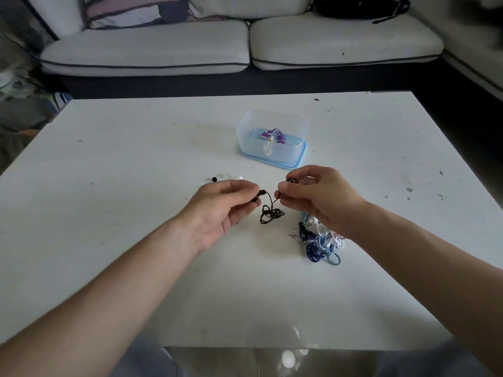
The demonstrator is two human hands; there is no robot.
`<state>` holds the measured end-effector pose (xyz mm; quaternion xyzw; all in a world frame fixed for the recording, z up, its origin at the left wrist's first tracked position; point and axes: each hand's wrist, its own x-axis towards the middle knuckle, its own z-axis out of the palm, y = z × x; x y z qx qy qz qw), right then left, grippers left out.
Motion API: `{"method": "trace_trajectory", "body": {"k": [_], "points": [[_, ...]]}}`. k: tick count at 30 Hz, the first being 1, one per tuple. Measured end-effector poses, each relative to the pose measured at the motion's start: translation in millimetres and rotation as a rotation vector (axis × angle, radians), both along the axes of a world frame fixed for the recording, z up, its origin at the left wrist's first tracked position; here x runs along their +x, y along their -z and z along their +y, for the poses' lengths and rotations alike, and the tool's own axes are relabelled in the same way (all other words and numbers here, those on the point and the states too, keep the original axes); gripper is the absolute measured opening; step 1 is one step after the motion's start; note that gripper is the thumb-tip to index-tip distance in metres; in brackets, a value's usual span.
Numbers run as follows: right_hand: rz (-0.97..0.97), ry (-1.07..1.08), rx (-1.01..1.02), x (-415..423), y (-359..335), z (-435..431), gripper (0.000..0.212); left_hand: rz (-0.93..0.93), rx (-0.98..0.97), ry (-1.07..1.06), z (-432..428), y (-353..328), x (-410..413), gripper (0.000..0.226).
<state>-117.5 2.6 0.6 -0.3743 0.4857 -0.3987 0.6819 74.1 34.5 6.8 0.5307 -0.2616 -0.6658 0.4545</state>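
— Well, what's in the box (pixel 288 156)?
— I see purple and white earphones (pixel 275 135) coiled inside; it's clear plastic.
— And the hands?
— Left hand (pixel 217 210) and right hand (pixel 318 200) each pinch an end of the thin black cord (pixel 269 213), its tangle hanging between them over the white table (pixel 136 240).

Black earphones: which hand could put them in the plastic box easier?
Probably the right hand: it pinches the black earphones and sits nearer the plastic box than the left hand.
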Motion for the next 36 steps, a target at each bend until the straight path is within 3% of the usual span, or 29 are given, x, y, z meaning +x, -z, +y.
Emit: {"method": "trace_trajectory", "body": {"k": [5,9,11,14,17,24,29,31,36], "points": [[0.106,-0.138,-0.056,8,7,3,0.022,-0.051,-0.050,0.047,-2,2,5,0.012],[0.298,-0.239,-0.104,20,9,6,0.023,-0.106,-0.072,0.048,-2,2,-1,0.013],[0.252,-0.203,-0.049,23,11,7,0.029,-0.102,-0.073,0.008,-3,2,-6,0.015],[0.130,-0.128,0.001,24,11,8,0.019,-0.091,-0.080,-0.028,-7,4,-11,0.018],[0.209,-0.156,-0.095,25,13,6,0.012,-0.048,-0.079,-0.040,-9,5,-13,0.017],[0.372,-0.168,-0.367,17,18,1,0.018,0.188,0.000,-0.069,-11,1,-11,0.013],[0.454,-0.168,-0.470,17,18,0,0.019,0.146,-0.041,-0.050,-9,-1,-11,0.019],[0.448,-0.151,-0.466,18,20,0,0.022,-0.026,-0.078,-0.019,-9,2,-8,0.012],[0.274,-0.088,-0.273,15,23,-2,0.026,-1.037,-0.267,0.198,-17,31,21,0.011]]}}
